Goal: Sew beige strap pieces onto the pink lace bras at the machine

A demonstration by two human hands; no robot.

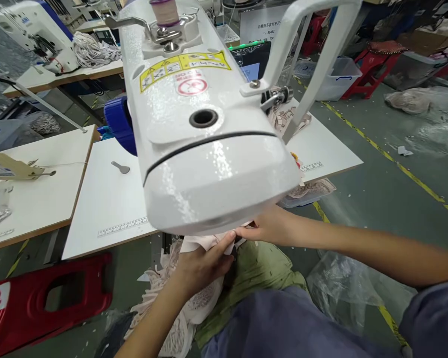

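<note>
A white sewing machine (216, 174) fills the middle of the view, its rounded head hanging over my hands. Just under that head, my left hand (205, 266) has its fingers closed on a pale pink fabric piece (199, 242). My right hand (271, 226) reaches in from the right and pinches the same fabric, its fingertips close to my left ones. The head hides the needle area and part of the fabric. Below my left hand, a bundle of pale pink garment pieces with straps (173, 303) hangs beside my lap.
The white sewing table (108, 209) carries a printed ruler and a small grey metal piece (120, 167). A red plastic stool (52, 298) stands at the lower left. More pale fabric lies in a clear bin (309, 191) at the right. Plastic sheeting (343, 288) covers some floor.
</note>
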